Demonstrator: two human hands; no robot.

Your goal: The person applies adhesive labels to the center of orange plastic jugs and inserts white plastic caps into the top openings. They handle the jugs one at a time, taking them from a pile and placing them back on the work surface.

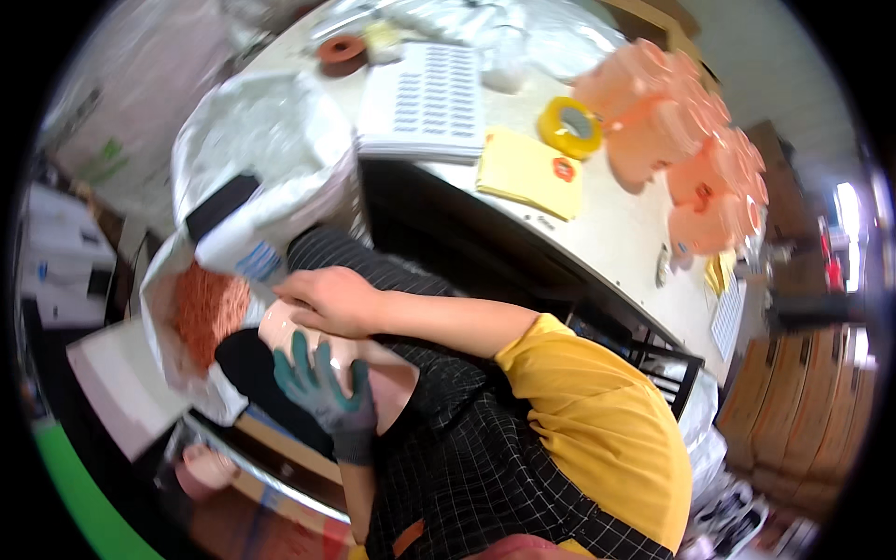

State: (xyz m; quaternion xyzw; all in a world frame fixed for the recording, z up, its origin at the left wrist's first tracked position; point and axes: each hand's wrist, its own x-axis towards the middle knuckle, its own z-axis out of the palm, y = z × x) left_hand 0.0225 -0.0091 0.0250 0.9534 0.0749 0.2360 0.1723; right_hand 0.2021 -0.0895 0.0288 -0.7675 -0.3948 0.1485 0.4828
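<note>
A glossy pale-pink vessel [322,343], like a ceramic pot, lies tilted over my lap. My left hand [327,385], in a grey and green work glove, grips its near side with the fingers spread round the wall. Across its far upper side lies my bare right hand [334,301], fingers bent over the surface; their tips are partly hidden. A duller pink surface [397,378] shows by my left wrist; I cannot tell whether it belongs to the vessel. Just beyond the vessel stands a white bag of orange-pink shredded filler [210,313].
A plastic-lined bin [266,140] stands left of the table [616,271]. On the table are printed sheets [425,98], yellow packets [527,173], a yellow tape roll [569,128], a brown tape roll [343,54] and several peach-coloured pots [653,140]. Cartons [793,401] stand right.
</note>
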